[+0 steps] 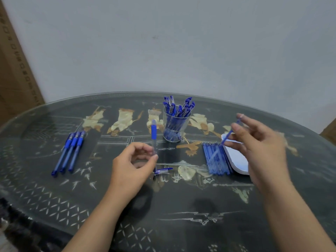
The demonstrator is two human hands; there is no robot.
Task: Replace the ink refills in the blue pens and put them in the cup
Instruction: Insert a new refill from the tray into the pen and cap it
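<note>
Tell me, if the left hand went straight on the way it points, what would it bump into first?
Probably the clear cup of pens. The left hand, pinching an upright pen barrel, points forward and slightly right toward it; nothing lies between, though depth is hard to judge.

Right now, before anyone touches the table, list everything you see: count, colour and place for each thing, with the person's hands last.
table: one, dark with pale inlay, fills the lower view
cup: one, clear, centre back
pens in cup: many, blue, too crowded to count
loose pens: three, blue, side by side at the left
held pen: one, blue grip, upright in the left hand
pen cap: one, blue and clear, on the table by the left hand
spare refills: a pile, blue, beside the tray
held refill: one, blue, slanted above the pile
tray: one, white, right
cardboard box: one, brown, far left
left hand: pinches the held pen
right hand: blurred, pinches the held refill
</note>
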